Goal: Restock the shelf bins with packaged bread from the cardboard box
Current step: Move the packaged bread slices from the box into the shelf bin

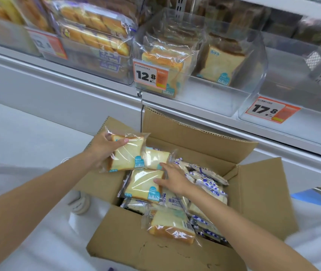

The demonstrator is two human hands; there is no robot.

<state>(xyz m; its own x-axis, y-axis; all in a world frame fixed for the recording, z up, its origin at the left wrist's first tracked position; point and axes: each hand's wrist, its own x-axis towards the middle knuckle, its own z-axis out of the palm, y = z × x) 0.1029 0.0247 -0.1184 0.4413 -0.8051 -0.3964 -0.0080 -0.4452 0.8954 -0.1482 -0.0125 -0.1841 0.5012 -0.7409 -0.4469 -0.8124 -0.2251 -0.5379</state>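
An open cardboard box sits below the shelf, filled with several packaged breads. My left hand grips a clear pack of sliced toast with a teal label, lifted above the box's left edge. My right hand reaches into the box, its fingers spread and touching two toast packs: one lying flat and one behind it. Another toast pack lies at the box's near side. Above, a clear shelf bin with a 12.8 price tag holds two upright toast packs.
Blue-and-white wrapped packs fill the box's right side. Left of the toast bin, a bin is stacked with long bread packs. To the right stands a bin with a 17.8 tag. A white ledge runs under the bins.
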